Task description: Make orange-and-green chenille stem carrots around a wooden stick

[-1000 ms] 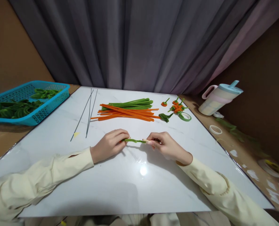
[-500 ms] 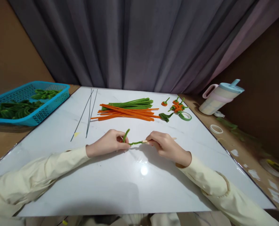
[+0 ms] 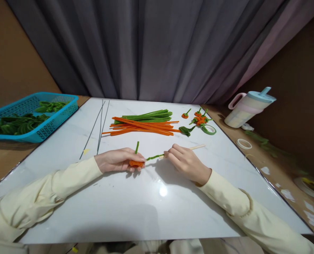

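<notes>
My left hand (image 3: 119, 160) is closed on a small orange pipe-cleaner persimmon (image 3: 136, 163), whose short green stem stands up above the thumb. From it a twisted green pipe cleaner (image 3: 154, 157) stretches across to my right hand (image 3: 184, 160). The right fingers pinch the far end of that green strand together with a thin wooden stick (image 3: 198, 146), which sticks out past the knuckles. Behind the hands lie a bundle of orange pipe cleaners (image 3: 143, 128) and a bundle of green pipe cleaners (image 3: 148, 115).
Several finished orange pieces (image 3: 200, 121) sit at the back right beside a roll of green tape (image 3: 208, 129) and a dark green leaf piece (image 3: 186, 131). Thin wires (image 3: 92, 130) lie at left. A blue basket (image 3: 37, 135) and a tumbler (image 3: 248, 107) flank the white table.
My left hand has turned, bringing the orange piece into view with its stem upright. My right hand has risen slightly and tilted, so more of the wooden stick shows.
</notes>
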`<state>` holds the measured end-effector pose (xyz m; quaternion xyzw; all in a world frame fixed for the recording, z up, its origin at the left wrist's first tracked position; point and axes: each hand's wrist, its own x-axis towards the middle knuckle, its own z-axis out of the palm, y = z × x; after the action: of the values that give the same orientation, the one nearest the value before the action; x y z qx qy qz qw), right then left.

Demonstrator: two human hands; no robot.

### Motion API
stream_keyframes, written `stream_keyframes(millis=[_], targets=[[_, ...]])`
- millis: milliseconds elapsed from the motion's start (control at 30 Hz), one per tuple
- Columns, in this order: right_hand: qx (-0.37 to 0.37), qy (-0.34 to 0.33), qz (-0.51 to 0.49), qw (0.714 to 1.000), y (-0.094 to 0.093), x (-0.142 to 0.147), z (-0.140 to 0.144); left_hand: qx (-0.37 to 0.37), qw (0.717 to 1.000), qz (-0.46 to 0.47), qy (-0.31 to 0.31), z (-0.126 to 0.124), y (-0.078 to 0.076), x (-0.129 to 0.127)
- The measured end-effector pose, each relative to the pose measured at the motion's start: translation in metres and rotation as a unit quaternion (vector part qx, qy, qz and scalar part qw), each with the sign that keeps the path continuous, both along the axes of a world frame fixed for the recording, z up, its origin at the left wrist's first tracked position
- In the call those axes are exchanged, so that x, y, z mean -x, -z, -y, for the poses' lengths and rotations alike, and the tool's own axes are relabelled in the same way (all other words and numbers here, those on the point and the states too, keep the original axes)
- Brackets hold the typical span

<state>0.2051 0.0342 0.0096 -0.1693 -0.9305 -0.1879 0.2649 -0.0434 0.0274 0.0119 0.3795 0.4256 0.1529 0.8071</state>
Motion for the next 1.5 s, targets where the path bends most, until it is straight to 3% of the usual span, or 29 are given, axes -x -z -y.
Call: stream_keyframes(millis=[133, 267, 400, 467, 500, 567, 633, 667, 700, 733, 767, 800, 867, 967, 1000, 1067, 1167, 1200, 1267, 1333, 1400, 1500], targets=[[0.079, 0.026, -0.011, 0.996, 0.006, -0.006, -0.005, -0.065, 0.997, 0.044, -0.001, 0.000, -0.004, 0.001], [0.164, 0.037, -0.003, 0.986, 0.008, -0.009, -0.006, -0.176, 0.984, -0.014, 0.014, 0.006, -0.006, -0.004], [0.240, 0.038, -0.025, 0.970, 0.007, -0.009, -0.005, -0.359, 0.929, -0.085, 0.023, 0.014, 0.002, -0.007], [0.287, 0.041, -0.050, 0.956, 0.007, -0.009, -0.005, -0.501, 0.855, -0.130, 0.037, 0.016, 0.010, -0.005], [0.308, 0.043, -0.063, 0.948, 0.006, -0.009, -0.005, -0.578, 0.800, -0.157, 0.052, 0.016, 0.013, -0.003], [0.341, 0.049, -0.083, 0.935, 0.005, -0.009, -0.004, -0.716, 0.665, -0.192, 0.089, 0.015, 0.019, 0.001], [0.362, 0.057, -0.098, 0.925, 0.003, -0.008, -0.004, -0.808, 0.539, -0.205, 0.119, 0.013, 0.022, 0.004], [0.368, 0.061, -0.103, 0.922, 0.003, -0.008, -0.003, -0.836, 0.493, -0.206, 0.123, 0.013, 0.023, 0.005], [0.372, 0.063, -0.106, 0.920, 0.002, -0.008, -0.003, -0.853, 0.465, -0.202, 0.122, 0.014, 0.023, 0.005], [0.374, 0.064, -0.107, 0.919, 0.002, -0.007, -0.002, -0.858, 0.461, -0.195, 0.118, 0.015, 0.023, 0.004], [0.374, 0.064, -0.107, 0.919, 0.002, -0.007, -0.002, -0.852, 0.477, -0.187, 0.109, 0.016, 0.022, 0.003], [0.374, 0.064, -0.105, 0.919, 0.003, -0.007, -0.002, -0.835, 0.512, -0.180, 0.090, 0.019, 0.021, 0.001], [0.372, 0.069, -0.100, 0.920, 0.004, -0.006, -0.002, -0.766, 0.617, -0.178, 0.022, 0.024, 0.017, -0.004], [0.331, 0.097, -0.137, 0.929, 0.004, -0.006, -0.004, -0.562, 0.803, -0.166, -0.108, 0.029, 0.008, -0.014], [0.304, 0.107, -0.166, 0.932, 0.003, -0.006, -0.004, -0.483, 0.851, -0.149, -0.138, 0.029, 0.005, -0.017], [0.238, 0.129, -0.234, 0.934, -0.001, -0.005, -0.002, -0.368, 0.908, -0.103, -0.174, 0.028, 0.001, -0.023], [0.176, 0.146, -0.312, 0.922, -0.009, -0.002, 0.005, -0.285, 0.933, -0.039, -0.218, 0.024, 0.003, -0.028], [0.186, 0.145, -0.332, 0.913, -0.012, -0.001, 0.008, -0.268, 0.934, -0.027, -0.233, 0.022, 0.005, -0.029], [0.282, 0.134, -0.368, 0.876, -0.017, 0.003, 0.015, -0.243, 0.934, -0.013, -0.261, 0.020, 0.010, -0.030], [0.452, 0.119, -0.386, 0.795, -0.018, 0.008, 0.019, -0.237, 0.930, 0.001, -0.281, 0.020, 0.013, -0.031], [0.616, 0.097, -0.386, 0.680, -0.016, 0.014, 0.020, -0.242, 0.926, 0.016, -0.290, 0.020, 0.014, -0.032], [0.760, 0.052, -0.378, 0.526, -0.011, 0.019, 0.017, -0.254, 0.925, 0.019, -0.283, 0.023, 0.013, -0.034]])
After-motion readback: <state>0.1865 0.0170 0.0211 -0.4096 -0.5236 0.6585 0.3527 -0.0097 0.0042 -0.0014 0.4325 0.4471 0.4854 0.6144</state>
